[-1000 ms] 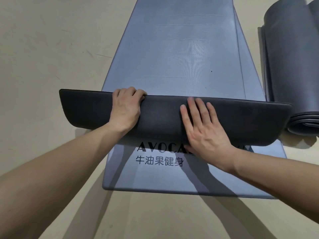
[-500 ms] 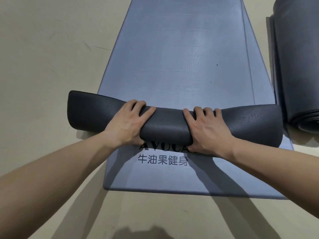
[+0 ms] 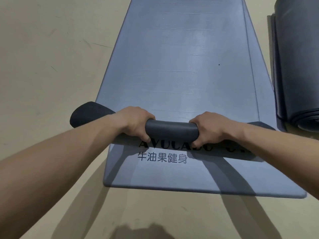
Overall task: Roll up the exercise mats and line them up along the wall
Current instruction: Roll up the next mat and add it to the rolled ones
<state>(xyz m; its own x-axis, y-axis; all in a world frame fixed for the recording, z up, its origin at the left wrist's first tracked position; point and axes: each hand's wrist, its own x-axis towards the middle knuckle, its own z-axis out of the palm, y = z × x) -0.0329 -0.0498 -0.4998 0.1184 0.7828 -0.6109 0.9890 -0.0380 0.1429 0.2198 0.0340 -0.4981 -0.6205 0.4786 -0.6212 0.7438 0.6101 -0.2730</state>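
Note:
A dark grey exercise mat roll (image 3: pixel 171 131) lies crosswise on top of a flat blue-grey mat (image 3: pixel 186 66) that stretches away from me on the floor. My left hand (image 3: pixel 136 123) grips the roll left of its middle, fingers curled under it. My right hand (image 3: pixel 207 126) grips it right of the middle the same way. The roll's left end (image 3: pixel 86 114) flares wide and sticks out past the flat mat's edge. Black lettering on the flat mat shows just below the roll.
A loosely rolled grey-blue mat (image 3: pixel 300 69) lies along the right edge of the view, on another flat mat. Another mat's edge shows under the flat blue-grey one on its right side. Beige floor (image 3: pixel 51 57) spreads to the left and in front of me.
The dark mat has been curled from a raised flap into a tight roll. Both hands went from resting on it to gripping it, fingers tucked under.

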